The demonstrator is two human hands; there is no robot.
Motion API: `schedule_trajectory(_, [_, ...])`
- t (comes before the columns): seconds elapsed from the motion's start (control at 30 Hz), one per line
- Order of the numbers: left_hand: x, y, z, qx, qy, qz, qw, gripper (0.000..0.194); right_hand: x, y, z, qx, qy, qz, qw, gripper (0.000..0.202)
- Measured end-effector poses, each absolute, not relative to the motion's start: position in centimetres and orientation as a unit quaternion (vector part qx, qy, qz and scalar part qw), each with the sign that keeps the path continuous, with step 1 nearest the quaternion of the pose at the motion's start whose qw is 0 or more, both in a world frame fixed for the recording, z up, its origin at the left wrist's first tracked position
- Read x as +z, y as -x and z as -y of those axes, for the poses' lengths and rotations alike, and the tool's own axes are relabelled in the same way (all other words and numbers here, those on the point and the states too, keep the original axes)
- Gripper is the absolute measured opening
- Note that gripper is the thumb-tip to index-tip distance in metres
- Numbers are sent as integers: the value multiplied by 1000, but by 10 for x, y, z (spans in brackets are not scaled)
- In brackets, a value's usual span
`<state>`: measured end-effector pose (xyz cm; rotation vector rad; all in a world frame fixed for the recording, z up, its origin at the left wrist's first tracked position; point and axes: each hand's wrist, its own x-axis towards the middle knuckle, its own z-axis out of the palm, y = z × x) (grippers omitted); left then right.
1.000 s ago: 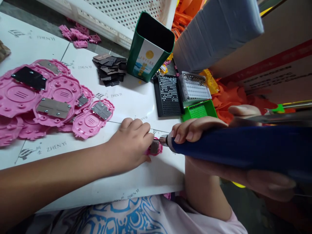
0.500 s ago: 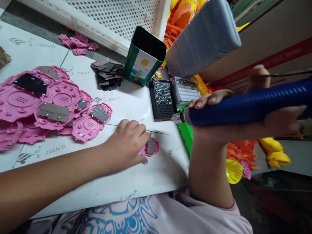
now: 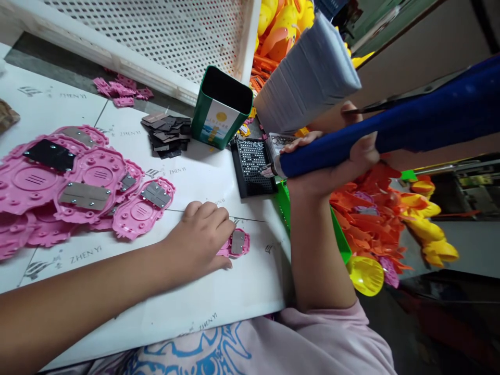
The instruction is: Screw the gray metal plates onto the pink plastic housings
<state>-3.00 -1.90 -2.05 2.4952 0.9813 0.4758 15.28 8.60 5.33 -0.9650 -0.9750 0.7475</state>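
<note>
My left hand (image 3: 203, 237) rests on the white table with its fingers curled over a small pink plastic part (image 3: 242, 244), which carries a grey metal plate. In my right hand (image 3: 332, 166) is a blue electric screwdriver (image 3: 351, 146), its handle lying across the palm. Its tip is at the right side of a black screw tray (image 3: 253, 164) dotted with rows of shiny screws; whether it touches a screw I cannot tell. Left of my left hand lie overlapping pink plastic covers (image 3: 97, 172), several bearing grey or black plates.
Behind the covers is a pile of dark metal plates (image 3: 167, 135) beside a green tin (image 3: 222, 107). A white perforated crate (image 3: 156, 36) stands at the back. Right of the table are orange parts (image 3: 351, 208), a green basket (image 3: 283, 203) and a yellow piece (image 3: 366, 275).
My right hand has swung the screwdriver left and down, bringing its tip to the screw tray. My left hand stays over the small pink part. The view has shifted slightly.
</note>
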Motion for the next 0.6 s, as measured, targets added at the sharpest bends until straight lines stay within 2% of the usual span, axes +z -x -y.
schedule_trajectory(0.17, [-21, 30, 19, 169, -900, -348, 202, 46, 48, -148, -93, 306, 393, 440, 747, 32])
schedule_trajectory(0.37, [-21, 29, 20, 161, -897, -353, 212, 42, 46, -148, -95, 313, 386, 439, 749, 29])
schedule_trajectory(0.6, [-22, 28, 20, 165, -901, -353, 191, 51, 46, -148, -94, 313, 391, 451, 739, 30])
